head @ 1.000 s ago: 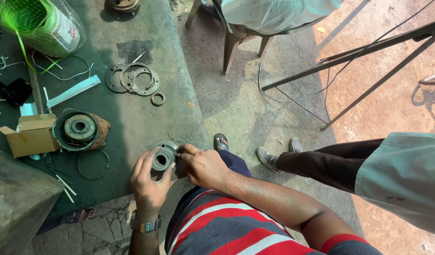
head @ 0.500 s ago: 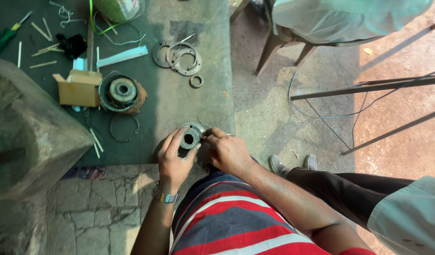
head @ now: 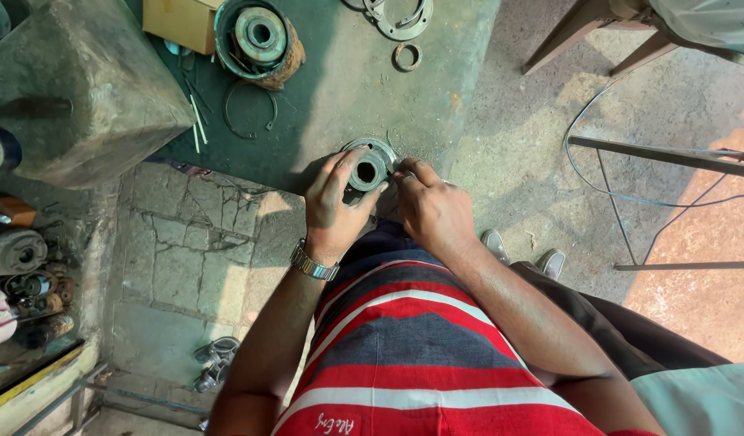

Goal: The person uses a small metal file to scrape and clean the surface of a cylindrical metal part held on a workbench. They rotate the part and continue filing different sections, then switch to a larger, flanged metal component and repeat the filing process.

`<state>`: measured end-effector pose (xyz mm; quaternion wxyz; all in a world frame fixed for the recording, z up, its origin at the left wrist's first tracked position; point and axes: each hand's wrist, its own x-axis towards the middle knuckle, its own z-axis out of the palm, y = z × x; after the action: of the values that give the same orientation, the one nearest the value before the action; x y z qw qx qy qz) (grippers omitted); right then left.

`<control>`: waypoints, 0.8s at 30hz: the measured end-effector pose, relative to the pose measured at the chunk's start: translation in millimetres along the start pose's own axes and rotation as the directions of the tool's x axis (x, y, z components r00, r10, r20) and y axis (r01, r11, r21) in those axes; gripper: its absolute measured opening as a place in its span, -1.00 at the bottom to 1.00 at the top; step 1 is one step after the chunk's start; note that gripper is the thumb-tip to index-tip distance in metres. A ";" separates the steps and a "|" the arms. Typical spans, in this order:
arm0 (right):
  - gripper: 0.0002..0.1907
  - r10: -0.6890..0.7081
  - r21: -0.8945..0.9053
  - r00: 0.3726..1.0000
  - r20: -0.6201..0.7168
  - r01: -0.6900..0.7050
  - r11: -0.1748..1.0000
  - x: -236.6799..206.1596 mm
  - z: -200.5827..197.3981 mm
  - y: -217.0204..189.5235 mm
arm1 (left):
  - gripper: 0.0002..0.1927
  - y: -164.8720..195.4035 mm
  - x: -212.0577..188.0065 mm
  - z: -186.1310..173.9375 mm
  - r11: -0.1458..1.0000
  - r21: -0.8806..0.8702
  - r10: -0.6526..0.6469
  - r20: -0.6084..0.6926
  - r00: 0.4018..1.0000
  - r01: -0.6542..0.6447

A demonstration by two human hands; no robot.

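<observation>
Head view: the person's left hand wraps around the near-left side of a round metal hub, thumb and fingers closed on its rim, holding it against the edge of the green workbench. The right hand sits at three o'clock of the hub, its fingertips pinched together at the rim; whether they hold a small part there cannot be told.

Compared with half a second and a second earlier, the grip of both hands is the same, but the camera has dipped and closed in, so the hub now sits near frame centre. That suggests steady, fiddly work on the hub rather than a new step.

At eleven o'clock from the hub lie a wire snap ring and a coil-wound pulley assembly; a small ring lies at one o'clock.
</observation>
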<state>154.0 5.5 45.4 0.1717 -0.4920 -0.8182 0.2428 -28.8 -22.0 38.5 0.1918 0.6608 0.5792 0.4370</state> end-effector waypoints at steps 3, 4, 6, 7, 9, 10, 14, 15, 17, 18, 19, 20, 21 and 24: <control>-0.82 0.009 0.002 0.999 0.035 -0.009 1.000 6.0 -1.5 3.3 | -0.35 5.7 1.0 1.4 0.997 0.050 -0.062 0.000 0.998 0.062; -0.81 -0.017 0.015 1.000 0.017 0.016 1.000 9.1 -0.6 5.7 | -0.35 7.1 1.2 2.1 0.996 0.052 -0.075 0.004 0.997 0.075; -0.78 -0.076 0.043 0.997 -0.013 0.077 0.996 13.4 1.8 10.6 | -0.35 9.0 1.1 3.9 0.992 0.061 -0.108 0.003 0.994 0.107; -0.79 -0.073 0.018 0.997 0.008 0.073 0.997 12.7 2.6 12.2 | -0.36 9.9 0.5 4.5 0.991 0.061 -0.115 -0.003 0.993 0.115; -0.80 -0.062 -0.037 0.997 0.045 0.064 0.997 10.3 3.3 15.2 | -0.36 10.9 -0.7 6.4 0.990 0.055 -0.127 -0.012 0.992 0.127; -0.80 -0.074 -0.032 0.997 0.039 0.075 0.997 10.0 4.0 15.9 | -0.36 11.6 -1.8 7.2 0.989 0.062 -0.134 -0.020 0.991 0.135; -0.77 -0.121 -0.003 0.993 0.006 0.121 0.993 16.8 6.6 18.7 | -0.35 11.5 -3.5 9.6 0.987 0.083 -0.136 -0.035 0.990 0.138; -0.75 -0.139 0.007 0.990 -0.004 0.139 0.990 20.0 6.9 19.8 | -0.35 11.2 -3.3 9.8 0.987 0.089 -0.129 -0.041 0.991 0.132; -0.77 -0.139 -0.018 0.990 0.025 0.139 0.990 19.7 5.3 21.3 | -0.36 11.1 -2.8 9.9 0.982 0.065 -0.174 -0.031 0.984 0.175; -0.78 -0.136 -0.032 0.990 0.037 0.138 0.990 19.0 4.0 21.9 | -0.36 11.0 -2.0 9.9 0.980 0.052 -0.193 -0.024 0.981 0.194; -0.74 -0.145 -0.050 0.988 0.054 0.148 0.988 17.2 2.0 22.6 | -0.37 10.9 -0.8 9.6 0.980 0.049 -0.194 -0.027 0.981 0.195; -0.70 -0.152 -0.067 0.986 0.074 0.157 0.985 16.1 0.5 22.5 | -0.38 11.4 0.1 9.4 0.979 0.043 -0.197 -0.029 0.980 0.198; -0.67 -0.158 -0.083 0.983 0.094 0.166 0.983 16.1 -0.4 22.0 | -0.39 11.8 1.5 9.1 0.979 0.040 -0.200 -0.030 0.979 0.201; -0.72 -0.127 -0.083 0.991 0.041 0.130 0.988 18.4 -0.7 19.3 | -0.39 13.6 4.6 6.0 0.976 0.077 -0.203 -0.001 0.979 0.202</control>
<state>159.9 29.8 35.8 0.1513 -0.4409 -0.8608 0.2045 -16.0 -19.6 47.2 0.2119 0.6067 0.6591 0.3906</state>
